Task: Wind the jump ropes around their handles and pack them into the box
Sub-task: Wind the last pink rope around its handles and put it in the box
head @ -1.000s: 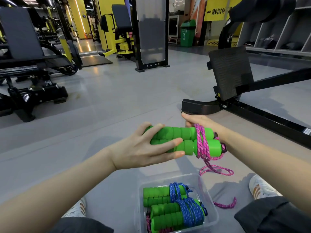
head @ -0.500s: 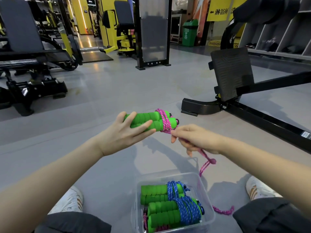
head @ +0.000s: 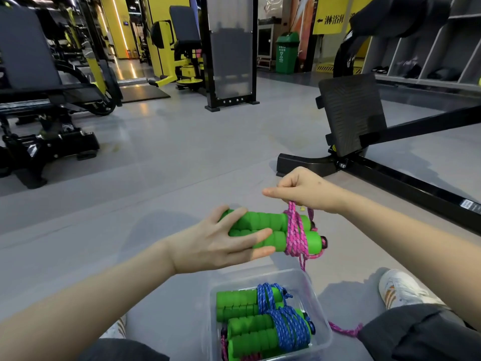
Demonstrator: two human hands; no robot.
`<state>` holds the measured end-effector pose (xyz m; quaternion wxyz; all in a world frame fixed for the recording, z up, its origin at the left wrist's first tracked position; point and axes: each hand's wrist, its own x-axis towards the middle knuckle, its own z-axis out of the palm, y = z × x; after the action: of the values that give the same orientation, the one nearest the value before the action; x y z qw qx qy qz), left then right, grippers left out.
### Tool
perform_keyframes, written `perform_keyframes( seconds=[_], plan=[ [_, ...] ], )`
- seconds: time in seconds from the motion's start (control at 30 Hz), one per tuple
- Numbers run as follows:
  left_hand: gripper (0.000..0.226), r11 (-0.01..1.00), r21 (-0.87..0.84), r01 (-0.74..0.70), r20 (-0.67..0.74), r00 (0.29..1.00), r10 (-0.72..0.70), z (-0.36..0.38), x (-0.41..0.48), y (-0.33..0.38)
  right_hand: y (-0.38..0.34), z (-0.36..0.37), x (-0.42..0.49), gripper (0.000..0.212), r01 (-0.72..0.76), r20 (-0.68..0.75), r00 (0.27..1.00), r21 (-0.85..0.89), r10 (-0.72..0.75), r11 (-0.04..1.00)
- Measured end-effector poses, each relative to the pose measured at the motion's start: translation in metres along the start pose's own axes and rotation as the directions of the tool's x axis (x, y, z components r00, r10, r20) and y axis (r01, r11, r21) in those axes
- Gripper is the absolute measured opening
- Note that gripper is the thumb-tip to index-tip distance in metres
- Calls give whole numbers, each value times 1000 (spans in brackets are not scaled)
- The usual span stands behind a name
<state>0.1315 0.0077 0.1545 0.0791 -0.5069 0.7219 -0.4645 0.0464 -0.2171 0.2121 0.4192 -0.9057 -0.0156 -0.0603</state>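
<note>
My left hand grips a pair of green foam handles side by side, held level above the floor. A pink rope is wound several turns around their right end. My right hand is just above that end, pinching the pink rope and holding it taut. The rope's loose tail trails down to the floor beside the box. Below, a clear plastic box holds green-handled jump ropes wound with blue rope.
I sit on a grey gym floor with my white shoes either side of the box. A black bench frame with a footplate stands close on the right. Weight machines stand at the left and back.
My left hand has brought the handles down and nearer to me. My right hand has swung from below the handles up over their right end, carrying the pink rope around them.
</note>
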Motion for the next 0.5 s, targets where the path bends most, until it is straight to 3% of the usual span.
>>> perform_keyframes(
  seconds=[0.17, 0.27, 0.4, 0.5],
  plan=[
    [41, 1000, 7, 24, -74, 997, -24, -7, 15, -7, 17, 3, 2, 48, -161, 51, 987, 389, 153, 907],
    [40, 999, 10, 42, -95, 995, -41, -11, 16, -8, 18, 9, 3, 46, -206, 126, 978, 506, 164, 838],
    [38, 996, 12, 92, -109, 990, -90, -12, 13, -9, 28, 16, 4, 47, -274, 217, 962, 802, 168, 532],
    [38, 986, 31, 161, -138, 978, -155, -9, 13, -13, 51, 24, -2, 21, -285, 183, 946, 865, 269, 413]
  ],
)
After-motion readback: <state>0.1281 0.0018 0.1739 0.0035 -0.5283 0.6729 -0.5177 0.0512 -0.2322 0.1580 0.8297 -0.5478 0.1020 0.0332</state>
